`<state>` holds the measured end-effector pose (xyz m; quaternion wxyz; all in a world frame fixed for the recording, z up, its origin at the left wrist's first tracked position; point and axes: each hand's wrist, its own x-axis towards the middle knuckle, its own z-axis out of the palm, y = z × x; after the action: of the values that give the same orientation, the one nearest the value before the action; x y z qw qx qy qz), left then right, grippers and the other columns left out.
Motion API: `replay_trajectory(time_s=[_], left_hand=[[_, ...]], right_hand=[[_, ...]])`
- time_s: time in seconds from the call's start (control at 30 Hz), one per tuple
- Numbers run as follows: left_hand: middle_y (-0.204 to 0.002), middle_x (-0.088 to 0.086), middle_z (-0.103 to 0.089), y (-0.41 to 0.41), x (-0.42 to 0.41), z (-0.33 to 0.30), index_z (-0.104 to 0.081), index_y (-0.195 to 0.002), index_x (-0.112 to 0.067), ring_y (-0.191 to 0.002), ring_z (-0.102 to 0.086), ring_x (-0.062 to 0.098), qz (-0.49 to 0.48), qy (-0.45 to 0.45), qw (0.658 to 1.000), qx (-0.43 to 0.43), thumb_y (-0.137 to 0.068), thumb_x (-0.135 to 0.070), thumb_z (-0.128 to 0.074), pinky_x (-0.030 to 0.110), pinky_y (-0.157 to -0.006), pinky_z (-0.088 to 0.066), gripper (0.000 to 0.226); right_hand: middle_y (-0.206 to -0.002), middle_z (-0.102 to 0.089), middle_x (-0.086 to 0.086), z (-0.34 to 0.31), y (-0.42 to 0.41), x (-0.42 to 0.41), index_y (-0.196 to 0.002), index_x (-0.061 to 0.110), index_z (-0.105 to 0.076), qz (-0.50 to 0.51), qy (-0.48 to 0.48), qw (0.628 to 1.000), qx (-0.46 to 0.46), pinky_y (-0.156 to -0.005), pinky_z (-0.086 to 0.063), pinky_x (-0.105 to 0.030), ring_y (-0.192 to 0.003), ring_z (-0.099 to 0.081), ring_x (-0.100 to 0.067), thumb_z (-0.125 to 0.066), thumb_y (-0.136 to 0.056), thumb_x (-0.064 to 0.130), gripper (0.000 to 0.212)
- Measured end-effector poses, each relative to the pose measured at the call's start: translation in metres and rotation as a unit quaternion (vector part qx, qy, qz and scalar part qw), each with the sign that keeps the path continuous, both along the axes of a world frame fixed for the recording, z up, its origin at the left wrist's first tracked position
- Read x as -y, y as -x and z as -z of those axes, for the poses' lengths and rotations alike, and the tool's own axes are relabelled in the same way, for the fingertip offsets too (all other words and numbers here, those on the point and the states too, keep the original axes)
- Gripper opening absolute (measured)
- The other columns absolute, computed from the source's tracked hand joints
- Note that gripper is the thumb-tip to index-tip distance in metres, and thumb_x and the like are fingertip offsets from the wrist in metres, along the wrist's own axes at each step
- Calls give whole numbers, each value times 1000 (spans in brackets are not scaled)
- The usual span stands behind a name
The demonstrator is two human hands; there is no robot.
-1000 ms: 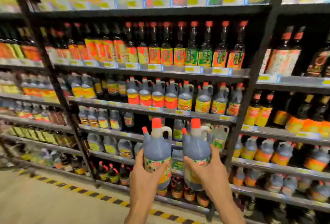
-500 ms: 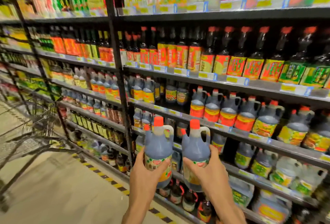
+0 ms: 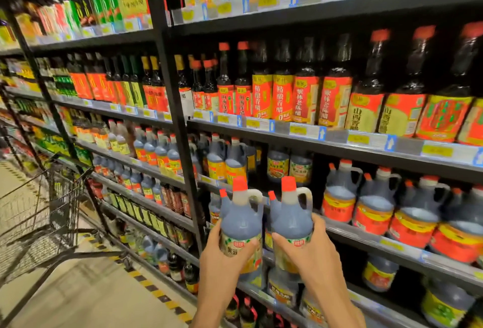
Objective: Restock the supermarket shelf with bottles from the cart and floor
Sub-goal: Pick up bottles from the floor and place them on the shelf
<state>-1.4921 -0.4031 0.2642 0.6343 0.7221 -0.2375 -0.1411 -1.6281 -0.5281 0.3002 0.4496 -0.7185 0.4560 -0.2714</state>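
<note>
- The left hand point(image 3: 224, 262) is wrapped around the lower body of the left jug point(image 3: 241, 225), fingers curled over its label. The right hand point(image 3: 311, 252) grips the right jug point(image 3: 291, 223) the same way. Both jugs are upright, side by side and almost touching, in the air just in front of the shelf point(image 3: 366, 238).
- Each jug is held low, with its weight above the grip, so I judge either could tip forward if a hand loosens.
- The red-label jugs point(image 3: 376, 207) crowd the shelf to the right of the held pair. A careless push in could knock them.
- The cart point(image 3: 52, 212) stands well left of the shelf, so it is no obstacle here.
- Blur hides where the free slot is.
</note>
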Motion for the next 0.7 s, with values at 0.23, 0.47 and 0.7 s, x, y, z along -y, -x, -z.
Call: replay_trajectory(time_s=[0.23,0.47,0.7], left_hand=[[-129,-28,-58,-85,68,7,-47,-139,-47,-109,-58,-3,40,-10,999,-21,-74,-50,-87,25,-88,-52,76],[-138,-21,-56,-164,139,12,-47,-143,-40,-122,-56,8,127,-43,990,-32,-66,-70,-82,39,-102,-52,90],[-128,-15,-67,-211,201,11,-57,-133,-38,-115,-65,12,217,-64,974,-18,-58,-80,-77,47,-96,-57,89]], right_hand=[[-129,-66,9,10,-79,55,-136,43,-34,49,11,999,-5,-92,-55,-49,-114,-65,-25,-74,-49,79,101],[-131,-64,12,18,-132,83,-138,45,-37,127,-10,991,-41,-93,-53,-47,-117,-64,-25,-76,-56,76,96],[-128,-63,10,21,-167,101,-138,39,-41,237,2,971,-38,-89,-52,-43,-113,-64,-23,-81,-69,67,85]])
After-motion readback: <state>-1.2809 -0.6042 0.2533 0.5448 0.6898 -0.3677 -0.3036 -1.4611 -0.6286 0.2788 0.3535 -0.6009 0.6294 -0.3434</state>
